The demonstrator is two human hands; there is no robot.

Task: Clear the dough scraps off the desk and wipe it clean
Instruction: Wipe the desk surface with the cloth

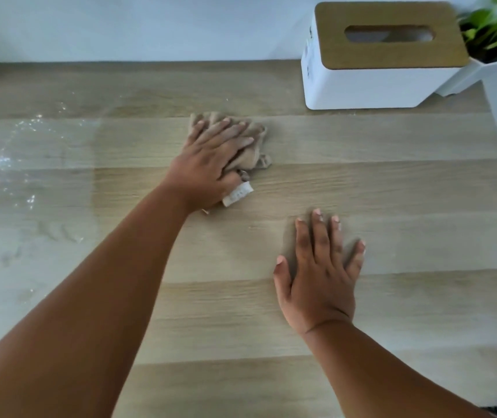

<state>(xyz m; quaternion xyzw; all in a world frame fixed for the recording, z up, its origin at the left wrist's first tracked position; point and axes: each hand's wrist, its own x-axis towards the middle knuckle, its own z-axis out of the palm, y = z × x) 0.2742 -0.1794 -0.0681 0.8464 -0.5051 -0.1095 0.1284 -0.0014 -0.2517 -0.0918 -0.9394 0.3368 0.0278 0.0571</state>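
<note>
On the wooden counter [391,182], a crumpled beige cloth [250,152] is pressed flat under the left hand [211,164], its fingers straight and spread over the fabric; a white label [238,197] is seen poking out beside the wrist. Nearer the body, the right hand [319,276] is laid palm-down on bare wood, fingers extended and holding nothing. Wet streaks and droplets [21,164] are visible well to the left of the left hand. Beyond the right hand, a white tissue box [370,86] with a wooden lid and a potted plant [488,34] are set against the wall.
</note>
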